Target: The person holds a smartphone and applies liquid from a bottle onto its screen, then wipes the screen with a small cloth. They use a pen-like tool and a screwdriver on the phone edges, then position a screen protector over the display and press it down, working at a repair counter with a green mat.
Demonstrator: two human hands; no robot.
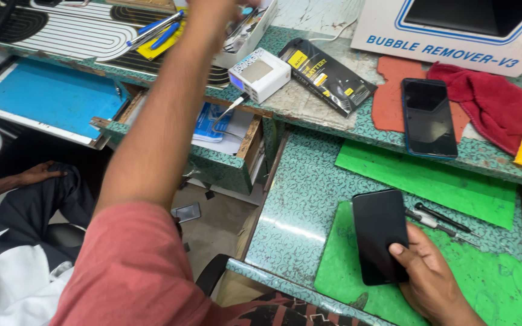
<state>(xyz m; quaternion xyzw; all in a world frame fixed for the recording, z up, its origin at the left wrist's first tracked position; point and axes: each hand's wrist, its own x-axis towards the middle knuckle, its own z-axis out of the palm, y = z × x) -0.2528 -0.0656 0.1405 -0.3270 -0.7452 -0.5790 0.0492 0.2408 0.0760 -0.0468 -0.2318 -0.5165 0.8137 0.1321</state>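
My right hand point(430, 271) rests on a black phone point(379, 232) that lies face down on a green mat point(490, 290), thumb on its lower right corner. My left arm in a red sleeve stretches up and away to the top of the view. My left hand point(212, 11) is at a white tray point(260, 30) of tools, with its fingers cut off by the frame edge. Two thin screwdrivers point(441, 220) lie just right of the phone.
A second dark phone point(428, 118) lies on an orange pad by a red cloth point(493, 99). A white box device point(260, 73), a black packet point(327, 75), an open drawer point(228, 136) and a blue mat point(49, 96) are further left. Another person's hand point(37, 174) rests at left.
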